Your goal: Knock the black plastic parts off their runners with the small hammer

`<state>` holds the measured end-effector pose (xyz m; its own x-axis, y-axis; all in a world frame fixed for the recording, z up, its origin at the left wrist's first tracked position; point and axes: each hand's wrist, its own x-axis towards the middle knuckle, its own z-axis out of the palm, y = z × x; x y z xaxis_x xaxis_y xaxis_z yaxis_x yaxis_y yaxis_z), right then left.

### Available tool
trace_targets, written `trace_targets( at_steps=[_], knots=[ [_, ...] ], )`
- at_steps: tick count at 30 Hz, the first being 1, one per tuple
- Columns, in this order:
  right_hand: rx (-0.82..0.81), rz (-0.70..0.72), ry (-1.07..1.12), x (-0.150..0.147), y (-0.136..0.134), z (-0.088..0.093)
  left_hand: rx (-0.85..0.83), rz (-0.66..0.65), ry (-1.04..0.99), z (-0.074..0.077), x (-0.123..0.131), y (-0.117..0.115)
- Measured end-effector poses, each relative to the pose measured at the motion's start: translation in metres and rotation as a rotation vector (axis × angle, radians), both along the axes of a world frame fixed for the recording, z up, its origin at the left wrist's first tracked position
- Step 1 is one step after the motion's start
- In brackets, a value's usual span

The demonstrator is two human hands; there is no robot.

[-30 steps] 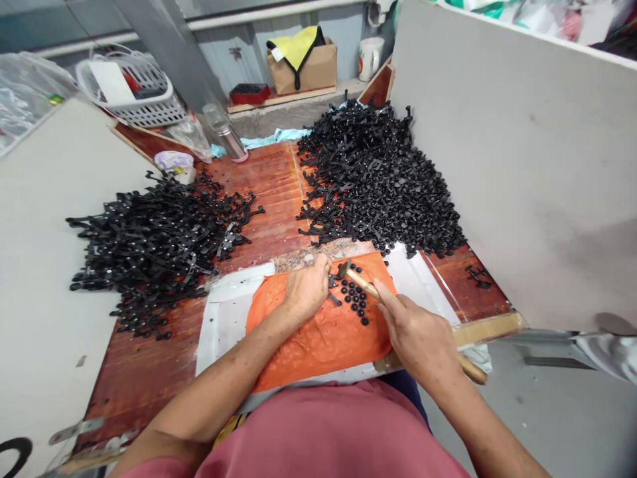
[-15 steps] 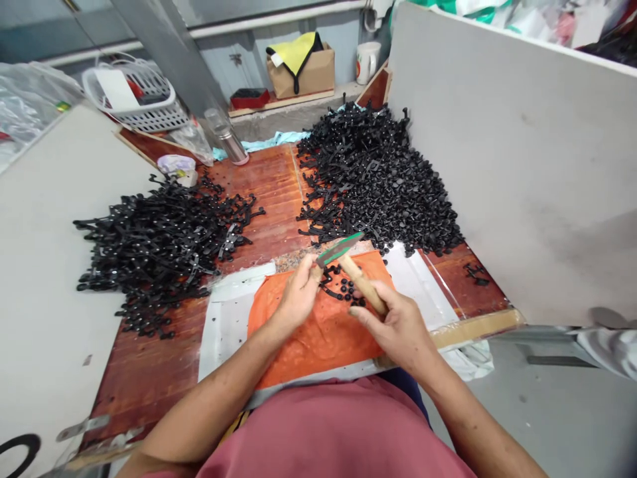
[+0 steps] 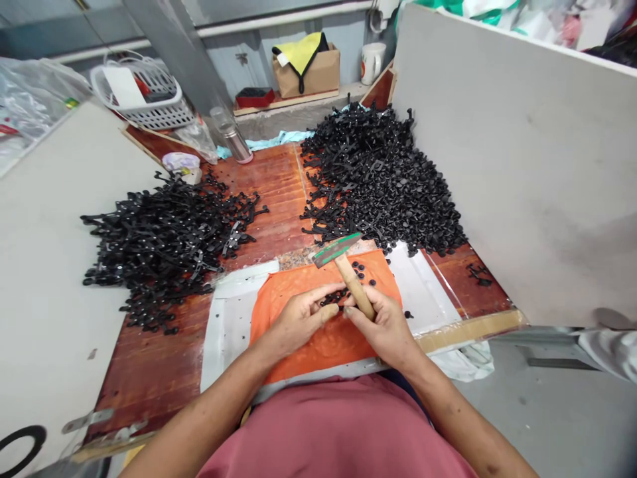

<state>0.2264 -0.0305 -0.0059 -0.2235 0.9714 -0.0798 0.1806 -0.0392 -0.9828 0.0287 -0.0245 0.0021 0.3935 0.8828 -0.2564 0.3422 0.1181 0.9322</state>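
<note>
A hammer [image 3: 354, 282] with a wooden handle and a green-edged metal head is gripped in my right hand [image 3: 382, 325], its head tilted up and to the left. My left hand [image 3: 304, 317] is closed on a black plastic part [image 3: 332, 299], partly hidden by the fingers. The right thumb and fingertips meet the left fingertips at a small dark piece too small to name. Both hands are over an orange cloth [image 3: 288, 362]. Several small round black caps [image 3: 359, 271] lie on the cloth beyond the hammer handle.
Heaps of black plastic parts lie at left [image 3: 164, 245] and right [image 3: 378, 172] on the reddish wooden table [image 3: 243, 186]. Grey panels [image 3: 522, 166] rise at the sides. Behind stand a steel flask [image 3: 236, 143], a white basket [image 3: 159, 116], a cardboard box [image 3: 318, 73] and a mug [image 3: 371, 63].
My left hand has moved from beside the hammer head down toward my right hand, with the black part now in it. The fingertips of both hands have come together; the hammer stays in the right.
</note>
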Motion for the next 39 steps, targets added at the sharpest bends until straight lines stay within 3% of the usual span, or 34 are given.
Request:
trace_targets(
  at_steps=[3, 6, 8, 11, 14, 18, 22, 26, 32, 39],
  knots=[
    [0.026, 0.021, -0.010, 0.006, 0.000, 0.002, 0.270, -0.037, 0.256, 0.009, -0.007, 0.005],
    [-0.006, 0.020, 0.025, 0.013, 0.002, 0.005, 0.583, 0.047, 0.555, 0.029, -0.017, 0.008],
    [-0.049, 0.045, 0.065, 0.017, 0.003, 0.007, 0.700, 0.068, 0.627, 0.039, -0.019, 0.007],
    [-0.088, 0.106, 0.120, 0.015, 0.004, 0.009, 0.655, -0.158, 0.544, 0.038, -0.009, 0.003],
    [-0.062, 0.107, 0.139, 0.009, 0.002, 0.008, 0.509, -0.309, 0.425, 0.024, 0.005, 0.004],
    [0.001, 0.031, 0.063, 0.016, -0.002, 0.007, 0.459, -0.282, 0.384, 0.010, 0.005, 0.017],
    [0.032, -0.187, -0.190, 0.054, -0.012, 0.000, 0.546, -0.149, 0.607, 0.004, -0.007, 0.035],
    [0.015, -0.313, -0.355, 0.095, -0.027, -0.020, 0.580, -0.182, 0.773, 0.001, -0.004, 0.042],
    [-0.069, -0.334, -0.421, 0.111, -0.036, -0.044, 0.535, -0.240, 0.867, 0.000, 0.012, 0.042],
    [-0.027, -0.320, -0.530, 0.108, -0.034, -0.043, 0.495, -0.272, 0.943, 0.005, 0.016, 0.042]
  ],
)
